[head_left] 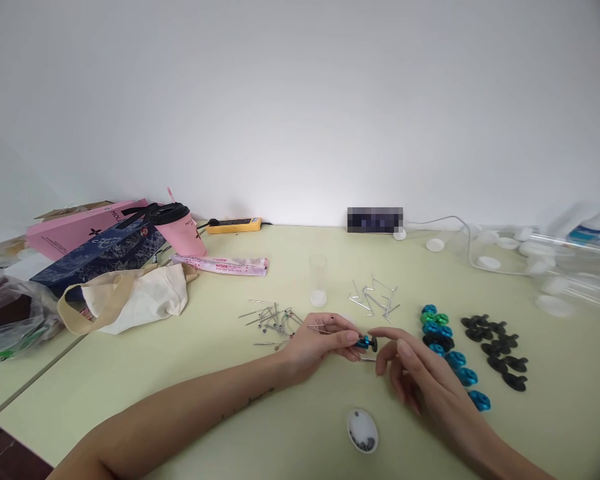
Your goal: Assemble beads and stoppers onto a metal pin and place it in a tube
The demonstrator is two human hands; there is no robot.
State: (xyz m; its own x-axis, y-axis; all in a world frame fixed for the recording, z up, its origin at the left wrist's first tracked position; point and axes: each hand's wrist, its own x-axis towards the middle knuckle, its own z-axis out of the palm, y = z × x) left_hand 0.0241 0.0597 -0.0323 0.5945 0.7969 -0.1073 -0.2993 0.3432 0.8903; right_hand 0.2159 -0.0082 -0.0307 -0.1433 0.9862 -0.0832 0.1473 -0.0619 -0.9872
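My left hand [325, 339] pinches a small blue metal part [363, 342] that has a black disc [375, 345] on its right end. A thin metal pin [320, 327] also lies across the fingers of that hand. Just right of the disc is my right hand [410, 367], fingers apart and slightly curled, holding nothing that shows. Below the hands a small white dish [363, 431] contains tiny dark metal pieces. Blue, green and black knobs [457, 360] stand in a slanting line right of my right hand, and black pieces [497, 347] lie beyond them.
Thin pins with small heads [277, 320] lie left of my left hand, and silver T-shaped rods [375, 299] lie behind. A clear tube [318, 281] stands mid-table. Farther left are a pink cup [183, 233] and cloth bag [145, 297]; clear containers [580, 267] lie at the right.
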